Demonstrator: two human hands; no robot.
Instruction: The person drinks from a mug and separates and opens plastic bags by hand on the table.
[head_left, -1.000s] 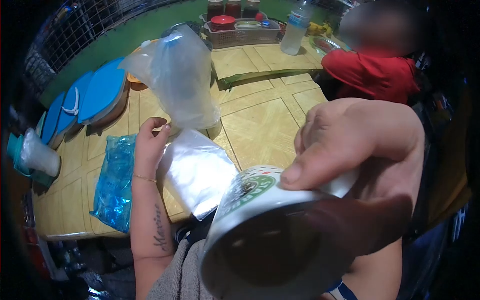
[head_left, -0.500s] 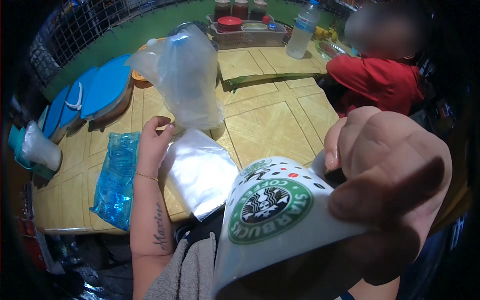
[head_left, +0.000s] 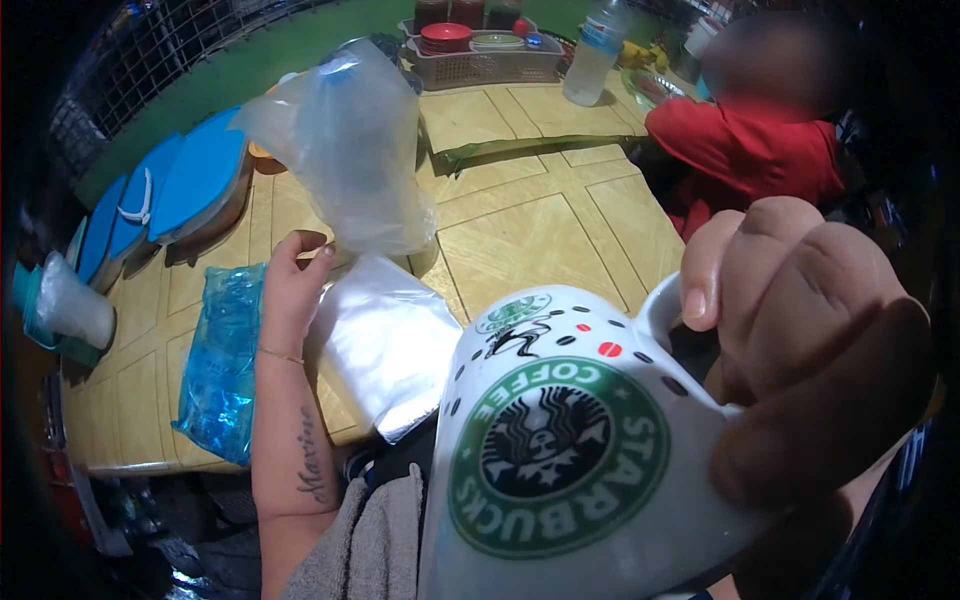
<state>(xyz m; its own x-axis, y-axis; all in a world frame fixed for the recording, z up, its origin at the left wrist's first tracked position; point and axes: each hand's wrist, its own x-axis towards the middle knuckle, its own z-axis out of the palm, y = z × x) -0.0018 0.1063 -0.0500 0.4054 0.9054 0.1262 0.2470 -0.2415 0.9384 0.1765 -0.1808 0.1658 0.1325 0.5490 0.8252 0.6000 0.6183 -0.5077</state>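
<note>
A white mug (head_left: 590,320) with a green-and-black Starbucks logo and red and black bean marks looms close to the camera, tilted. My right hand (head_left: 810,330) is closed round its handle. The mug's rim lies out of view at the bottom. On the table, my left hand (head_left: 297,262) rests with thumb and forefinger apart and nothing visible between them. Beside it are a silver foil sheet or pouch (head_left: 385,340) and a clear plastic bag (head_left: 360,165) standing over something dark I cannot make out. A shiny blue plastic pack (head_left: 222,360) lies left of that forearm.
Blue-lidded containers (head_left: 200,175) line the table's left side, near a teal holder with clear plastic (head_left: 75,300). A long green leaf strip (head_left: 530,150) crosses the far part. Behind it stand a basket of jars and dishes (head_left: 485,68) and a water bottle (head_left: 592,60). A person in red (head_left: 740,150) sits at the right.
The mug has come up and looks larger; its dark opening has dropped out of view and more of the handle shows. My right hand moved slightly right with it. My left hand stays put.
</note>
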